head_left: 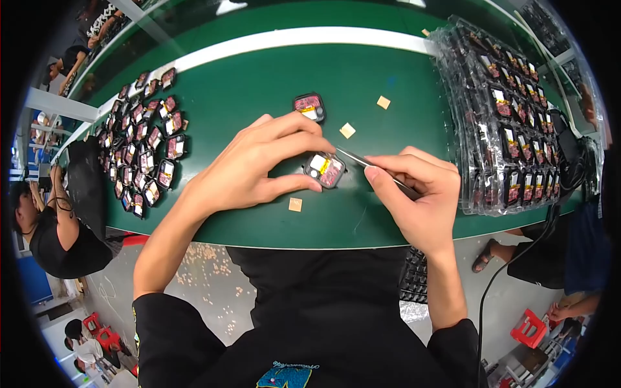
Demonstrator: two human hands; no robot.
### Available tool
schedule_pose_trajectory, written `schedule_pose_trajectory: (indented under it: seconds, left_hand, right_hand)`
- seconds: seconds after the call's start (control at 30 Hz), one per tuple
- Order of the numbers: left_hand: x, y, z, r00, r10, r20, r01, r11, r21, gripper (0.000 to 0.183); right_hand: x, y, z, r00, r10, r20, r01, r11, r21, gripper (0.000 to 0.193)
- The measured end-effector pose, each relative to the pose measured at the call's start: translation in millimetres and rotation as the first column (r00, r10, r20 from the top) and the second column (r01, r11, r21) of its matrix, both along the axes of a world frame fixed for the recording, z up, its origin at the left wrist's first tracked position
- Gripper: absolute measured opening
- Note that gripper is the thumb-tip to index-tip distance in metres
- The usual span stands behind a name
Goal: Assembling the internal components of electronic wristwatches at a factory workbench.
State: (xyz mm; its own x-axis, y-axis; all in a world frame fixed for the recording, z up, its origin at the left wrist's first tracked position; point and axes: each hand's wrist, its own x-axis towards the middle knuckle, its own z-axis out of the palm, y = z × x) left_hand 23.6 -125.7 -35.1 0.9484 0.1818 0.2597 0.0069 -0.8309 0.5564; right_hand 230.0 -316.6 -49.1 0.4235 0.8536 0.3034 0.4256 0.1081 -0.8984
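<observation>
My left hand (255, 158) is closed on a small black, rounded-square electronic part (326, 169), pinning it to the green bench between thumb and fingers. Its upper face shows a pink and silver inside, a yellow strip and a round grey spot. In my right hand (417, 194) I grip metal tweezers (352, 157), their tips close to the upper edge of that part. A second part of the same kind (308, 105) lies just beyond my left fingers. Small tan squares (347, 130) are on the bench nearby, one (295, 204) below my left thumb.
Many similar black parts (139, 139) are spread over the left of the bench. Stacked clear plastic trays (508, 129) filled with them stand at the right. A white rail (291, 37) runs along the back. A black cable (482, 310) hangs at right; another person (65, 226) sits at left.
</observation>
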Motion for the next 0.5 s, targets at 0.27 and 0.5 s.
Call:
schedule_pose_trajectory:
  seconds: [0.27, 0.5]
  left_hand:
    - [2.0, -0.3, -6.1, 1.0, 0.016, 0.005, -0.015, 0.996, -0.085, 0.058]
    - [3.9, 3.9, -8.4, 1.0, 0.017, -0.01, -0.018, 0.994, -0.104, 0.059]
  right_hand:
    - [0.8, -1.9, -2.5, 0.999, 0.029, 0.012, -0.029, 1.0, 0.011, 0.012]
    - [-2.5, 5.1, -4.0, 0.993, 0.017, 0.118, -0.017, 1.0, -0.005, 0.011]
